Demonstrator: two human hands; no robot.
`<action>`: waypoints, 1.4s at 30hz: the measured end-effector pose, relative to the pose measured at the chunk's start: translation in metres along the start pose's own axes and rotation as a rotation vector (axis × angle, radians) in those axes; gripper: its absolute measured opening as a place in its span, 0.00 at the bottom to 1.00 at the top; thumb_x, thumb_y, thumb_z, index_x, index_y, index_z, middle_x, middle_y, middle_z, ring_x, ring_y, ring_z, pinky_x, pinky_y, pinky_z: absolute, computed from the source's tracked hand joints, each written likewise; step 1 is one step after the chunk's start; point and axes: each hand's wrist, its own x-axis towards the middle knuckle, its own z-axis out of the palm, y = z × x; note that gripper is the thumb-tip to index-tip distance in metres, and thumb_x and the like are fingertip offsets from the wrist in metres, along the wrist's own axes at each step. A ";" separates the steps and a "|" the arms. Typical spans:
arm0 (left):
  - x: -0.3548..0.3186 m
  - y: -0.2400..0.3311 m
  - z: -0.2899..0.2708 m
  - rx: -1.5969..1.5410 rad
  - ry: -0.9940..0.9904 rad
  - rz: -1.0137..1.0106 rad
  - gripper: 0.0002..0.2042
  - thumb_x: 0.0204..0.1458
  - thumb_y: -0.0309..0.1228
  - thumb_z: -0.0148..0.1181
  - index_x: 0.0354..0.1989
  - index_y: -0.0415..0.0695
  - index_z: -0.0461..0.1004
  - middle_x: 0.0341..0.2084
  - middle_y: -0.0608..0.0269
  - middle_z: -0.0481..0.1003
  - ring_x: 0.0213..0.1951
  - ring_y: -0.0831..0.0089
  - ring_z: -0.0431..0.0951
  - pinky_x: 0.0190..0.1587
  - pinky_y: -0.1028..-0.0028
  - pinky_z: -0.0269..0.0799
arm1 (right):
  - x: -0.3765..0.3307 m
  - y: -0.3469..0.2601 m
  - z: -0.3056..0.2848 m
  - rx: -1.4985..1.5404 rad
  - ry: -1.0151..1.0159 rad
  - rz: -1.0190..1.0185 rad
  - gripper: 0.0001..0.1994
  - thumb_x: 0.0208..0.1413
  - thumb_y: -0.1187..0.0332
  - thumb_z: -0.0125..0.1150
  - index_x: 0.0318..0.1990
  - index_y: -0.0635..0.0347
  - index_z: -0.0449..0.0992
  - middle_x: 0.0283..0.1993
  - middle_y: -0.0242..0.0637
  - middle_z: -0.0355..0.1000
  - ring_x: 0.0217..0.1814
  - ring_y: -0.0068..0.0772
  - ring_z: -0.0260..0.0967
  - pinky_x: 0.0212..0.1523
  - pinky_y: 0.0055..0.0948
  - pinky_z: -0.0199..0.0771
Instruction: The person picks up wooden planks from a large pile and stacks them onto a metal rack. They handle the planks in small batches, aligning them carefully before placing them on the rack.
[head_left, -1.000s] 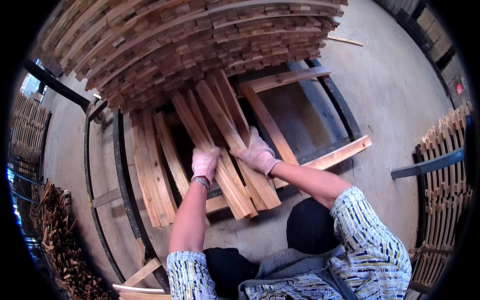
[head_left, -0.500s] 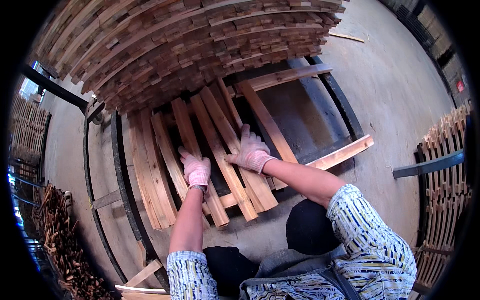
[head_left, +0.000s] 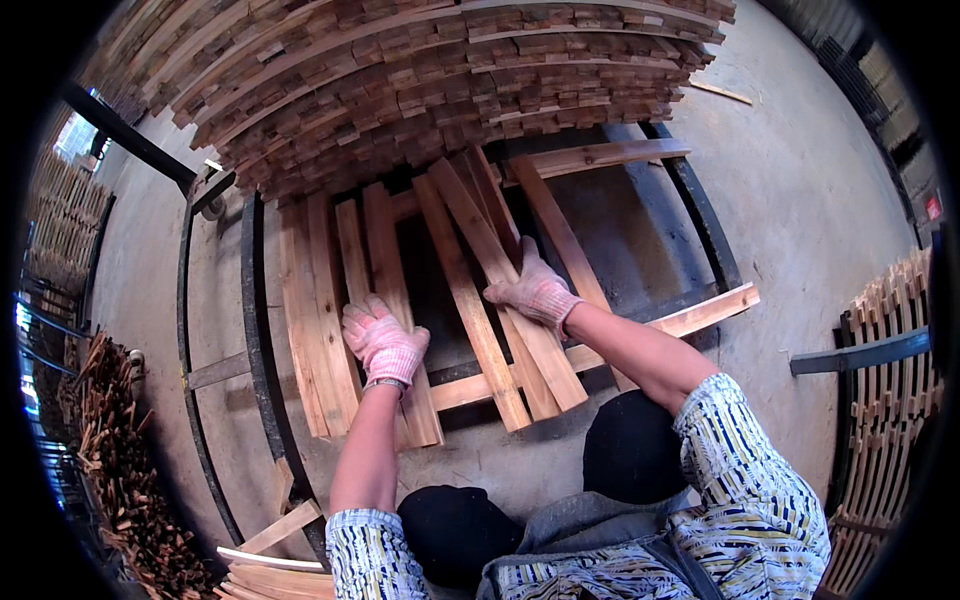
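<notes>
Your left hand (head_left: 383, 343), gloved pink, lay flat with fingers spread wide on a slat (head_left: 400, 320), pressing rather than gripping. A second ago that hand sat further right, up against your right hand over the loose fanned boards; since then you slid it left, and the slat came with it and squared up beside the laid row (head_left: 320, 310). My read: one more board placed, the row growing rightward.

Your right hand (head_left: 535, 290), also in a pink glove, rested palm-down and fairly open on the angled boards (head_left: 490, 290), fingers draped over their top faces. No closed grip that I could see. It had shifted a little nearer and right compared with a second ago.

Relative positions: the slat ran under your left palm, near end past your wrist. The angled boards were touching your right hand, splayed, far ends tucked under the big stack (head_left: 430, 80).

Further out, the cross rail (head_left: 700, 312) carried the near ends. Left, a dark metal frame (head_left: 252, 330). Far right, a finished slat panel (head_left: 890, 330).
</notes>
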 end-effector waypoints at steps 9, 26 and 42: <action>0.024 -0.024 0.012 0.086 0.036 0.132 0.49 0.41 0.51 0.67 0.70 0.38 0.54 0.71 0.34 0.47 0.73 0.38 0.43 0.72 0.45 0.40 | -0.001 -0.006 0.040 0.144 -0.095 -0.155 0.54 0.42 0.52 0.76 0.72 0.66 0.49 0.64 0.53 0.67 0.66 0.46 0.67 0.65 0.35 0.66; 0.083 -0.224 0.064 -0.998 -0.105 -0.140 0.36 0.59 0.46 0.60 0.68 0.33 0.57 0.58 0.42 0.72 0.58 0.52 0.73 0.61 0.62 0.68 | -0.013 -0.071 0.166 0.541 -0.158 -0.019 0.51 0.44 0.57 0.76 0.71 0.65 0.49 0.62 0.50 0.67 0.65 0.43 0.66 0.66 0.34 0.65; 0.091 -0.246 0.069 -1.485 -0.424 -0.117 0.24 0.60 0.37 0.64 0.60 0.39 0.68 0.46 0.59 0.78 0.44 0.66 0.79 0.50 0.65 0.77 | -0.025 -0.094 0.100 -0.137 -0.108 -0.001 0.48 0.45 0.54 0.67 0.70 0.67 0.50 0.59 0.64 0.69 0.62 0.55 0.71 0.60 0.41 0.72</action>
